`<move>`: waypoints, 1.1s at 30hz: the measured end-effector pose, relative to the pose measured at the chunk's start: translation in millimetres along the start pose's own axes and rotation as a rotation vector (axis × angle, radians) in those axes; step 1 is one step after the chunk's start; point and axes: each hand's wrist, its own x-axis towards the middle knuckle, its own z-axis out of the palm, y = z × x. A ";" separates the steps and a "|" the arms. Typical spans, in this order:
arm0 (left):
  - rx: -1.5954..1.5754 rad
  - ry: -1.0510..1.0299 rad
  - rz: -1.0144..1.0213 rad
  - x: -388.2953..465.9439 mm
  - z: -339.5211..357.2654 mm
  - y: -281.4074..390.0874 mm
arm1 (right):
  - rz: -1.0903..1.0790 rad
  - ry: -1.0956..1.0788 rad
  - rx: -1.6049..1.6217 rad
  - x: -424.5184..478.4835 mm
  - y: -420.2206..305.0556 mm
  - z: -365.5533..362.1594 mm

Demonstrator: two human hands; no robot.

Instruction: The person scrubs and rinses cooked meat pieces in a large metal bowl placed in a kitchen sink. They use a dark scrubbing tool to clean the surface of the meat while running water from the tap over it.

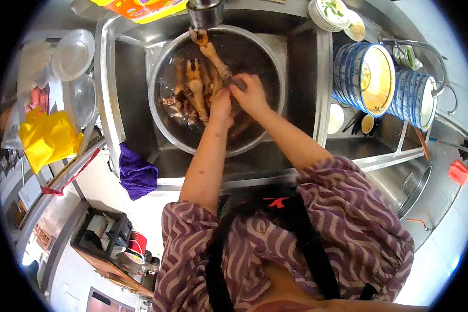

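Note:
A round metal basin [155, 113] with dark water stands in a steel sink. Several hoofed animal legs lie in it towards the left, one of them [196, 87] with its hoof pointing away from me. Another hoofed leg [214, 56] slants up to the basin's far rim, its near end at my hands. My left hand [221, 102] is closed around that near end, partly hiding it. My right hand [249, 90] touches the same end with bent fingers; whether something small is between them cannot be told.
A metal cylinder [206, 15] hangs over the basin's far rim. Stacked blue-rimmed bowls [377, 80] and small plates [327, 13] stand right of the sink [321, 89]. A purple cloth [137, 171] drapes over its near left corner. Yellow cloth or plastic [48, 136] lies on the left.

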 end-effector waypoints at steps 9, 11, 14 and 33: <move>-0.107 0.082 -0.092 3.1 -8.8 2.3 | 0.003 -0.141 -0.041 16.9 29.8 20.8; -0.161 0.018 0.013 13.8 -25.8 -8.0 | 0.042 -0.169 0.013 -12.3 6.6 19.2; -0.247 -0.033 -0.131 8.0 -28.1 -8.8 | 0.213 -0.031 0.003 31.9 7.1 21.0; -0.034 -0.059 -0.065 -13.3 -6.6 2.4 | 0.184 -0.127 -0.048 8.4 -11.8 17.7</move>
